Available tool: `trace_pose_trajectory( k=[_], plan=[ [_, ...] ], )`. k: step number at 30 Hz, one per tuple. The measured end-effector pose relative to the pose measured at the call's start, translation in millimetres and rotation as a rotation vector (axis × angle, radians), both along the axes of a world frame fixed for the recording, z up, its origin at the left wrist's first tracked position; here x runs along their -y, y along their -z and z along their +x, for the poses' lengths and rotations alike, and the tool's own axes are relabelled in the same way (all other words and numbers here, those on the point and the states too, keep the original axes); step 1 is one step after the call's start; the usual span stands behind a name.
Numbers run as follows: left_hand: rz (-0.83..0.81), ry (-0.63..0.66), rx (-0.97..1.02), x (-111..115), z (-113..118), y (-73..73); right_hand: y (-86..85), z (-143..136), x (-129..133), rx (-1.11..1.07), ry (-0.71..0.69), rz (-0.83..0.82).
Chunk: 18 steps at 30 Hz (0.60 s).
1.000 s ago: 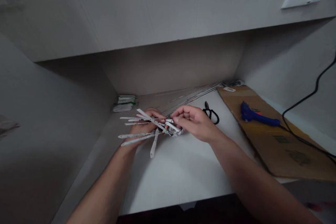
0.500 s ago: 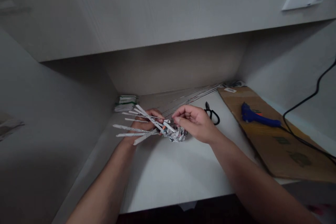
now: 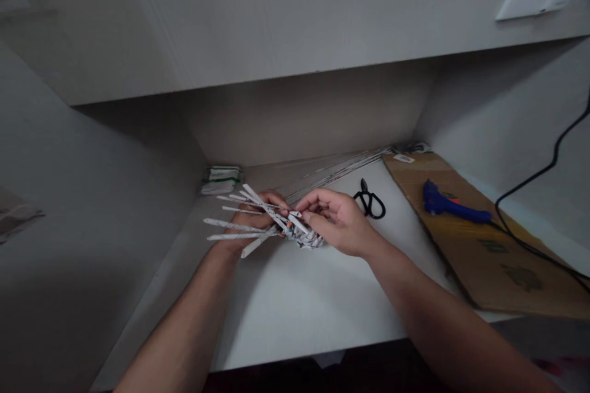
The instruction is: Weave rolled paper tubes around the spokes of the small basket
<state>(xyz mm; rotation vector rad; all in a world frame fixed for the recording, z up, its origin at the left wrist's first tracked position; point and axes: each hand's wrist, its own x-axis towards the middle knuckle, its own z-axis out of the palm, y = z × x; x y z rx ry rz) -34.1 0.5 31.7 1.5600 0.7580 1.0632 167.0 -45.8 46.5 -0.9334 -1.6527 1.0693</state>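
Note:
A woven piece of rolled newspaper strips (image 3: 308, 238) is held above the white tabletop, with several loose strip ends fanning out to the left. My left hand (image 3: 258, 212) grips it from behind, its fingers partly hidden by the strips. On the right side, my right hand (image 3: 334, 218) has thumb and forefinger pinched at the end of a paper strip (image 3: 295, 214) near the top of the weave. The lower part of the woven piece is partly covered by my right hand.
Black scissors (image 3: 370, 201) lie right of my hands. A blue glue gun (image 3: 454, 206) with a black cord rests on cardboard (image 3: 498, 264). Long paper strips (image 3: 343, 170) stretch along the back, and a white-and-green packet (image 3: 222, 179) sits at the back left.
My right hand has moved slightly left onto the strip end, its thumb and forefinger now at the paper. More of the scissors shows. The loose strips have shifted slightly right.

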Motion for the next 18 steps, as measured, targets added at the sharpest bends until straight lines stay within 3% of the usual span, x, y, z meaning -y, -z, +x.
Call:
trace_pose_trajectory(
  k=[7, 13, 18],
  plan=[
    [0.105, -0.096, -0.083, 5.4, 3.5, -8.0, -0.4, -0.7, -1.2, 0.023, 0.058, 0.03],
    [0.253, -0.113, -0.132, 0.6, 0.2, -2.4, 4.6, 0.4, -3.9, 0.15, 0.113, 0.09],
    [0.155, -0.104, -0.086, 2.4, 0.8, -4.8, 8.1, 0.8, -8.5, 0.085, 0.099, 0.04]
  ],
)
